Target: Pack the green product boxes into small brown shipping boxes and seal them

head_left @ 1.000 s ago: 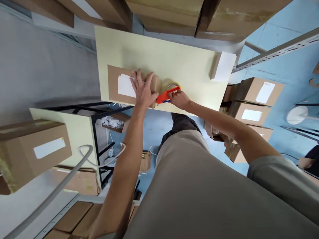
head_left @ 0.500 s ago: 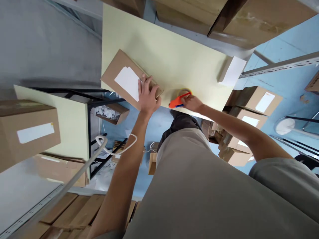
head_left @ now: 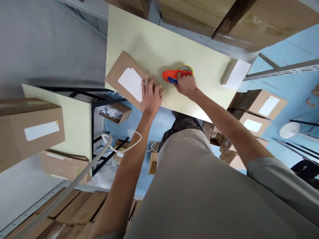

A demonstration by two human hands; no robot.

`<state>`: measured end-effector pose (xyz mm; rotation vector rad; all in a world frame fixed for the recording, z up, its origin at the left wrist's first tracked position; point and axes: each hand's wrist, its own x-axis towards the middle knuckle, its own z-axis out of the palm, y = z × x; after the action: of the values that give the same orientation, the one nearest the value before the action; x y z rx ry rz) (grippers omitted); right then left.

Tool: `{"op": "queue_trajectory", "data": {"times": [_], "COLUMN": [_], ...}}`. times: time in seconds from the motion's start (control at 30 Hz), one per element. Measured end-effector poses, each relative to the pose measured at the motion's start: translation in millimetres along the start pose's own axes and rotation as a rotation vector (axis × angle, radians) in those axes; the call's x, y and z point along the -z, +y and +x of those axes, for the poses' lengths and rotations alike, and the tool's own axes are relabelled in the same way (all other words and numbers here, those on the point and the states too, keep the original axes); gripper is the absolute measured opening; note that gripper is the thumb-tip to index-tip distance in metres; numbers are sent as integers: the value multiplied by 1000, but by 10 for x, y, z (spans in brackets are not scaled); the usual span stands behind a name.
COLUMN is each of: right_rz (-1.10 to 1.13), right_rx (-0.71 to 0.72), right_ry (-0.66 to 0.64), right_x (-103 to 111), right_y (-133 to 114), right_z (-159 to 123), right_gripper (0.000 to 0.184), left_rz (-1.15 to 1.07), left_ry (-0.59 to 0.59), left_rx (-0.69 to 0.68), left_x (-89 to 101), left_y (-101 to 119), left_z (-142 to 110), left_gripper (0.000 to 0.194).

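A brown cardboard box (head_left: pixel 119 71) lies at an angle on the pale yellow table (head_left: pixel 194 49), white labels (head_left: pixel 131 83) on its upper face. My left hand (head_left: pixel 152 96) rests on the box's right end with the fingers spread. To the right of it, my right hand (head_left: pixel 186 84) is wrapped round an orange tape dispenser (head_left: pixel 170 74) with a blue part near the thumb. A roll of tape (head_left: pixel 186 69) sits in the dispenser. The dispenser's front end points left toward the box, apart from it.
On the table's right end stands a white box (head_left: pixel 235 73). Large cartons (head_left: pixel 189 15) line the far side. Labelled cartons (head_left: pixel 266 103) are stacked on the floor at right. A second table at left bears a big carton (head_left: pixel 32 129); a white cable (head_left: pixel 124 149) loops near my left forearm.
My right hand has moved the tape dispenser away from the table's near edge, farther over the tabletop. My left hand stays on the box. The view has shifted slightly.
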<state>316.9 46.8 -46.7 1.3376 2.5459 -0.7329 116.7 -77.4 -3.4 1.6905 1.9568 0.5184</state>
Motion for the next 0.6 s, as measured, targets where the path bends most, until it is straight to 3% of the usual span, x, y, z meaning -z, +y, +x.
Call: {"op": "queue_trajectory", "data": {"times": [0.17,0.27,0.47,0.6], "right_rz": [160,141,45,23], "right_rx": [-114,-215,-238,-268], "right_ry": [286,352,365,320], "right_x": [-102,-73,-85,34], "right_y": [40,212,555,484], "right_z": [362,472,211,-74], "right_gripper": [83,89,80,71], "left_rz": [-39,-87,-108,-113], "left_ry": [-4,-12,-23,-26], "left_rx": [73,96,124,129], "left_x": [46,87,126,124], "left_y": [88,148,196,196], "left_z": [32,39,48,32], "left_gripper": [42,49,48,45]}}
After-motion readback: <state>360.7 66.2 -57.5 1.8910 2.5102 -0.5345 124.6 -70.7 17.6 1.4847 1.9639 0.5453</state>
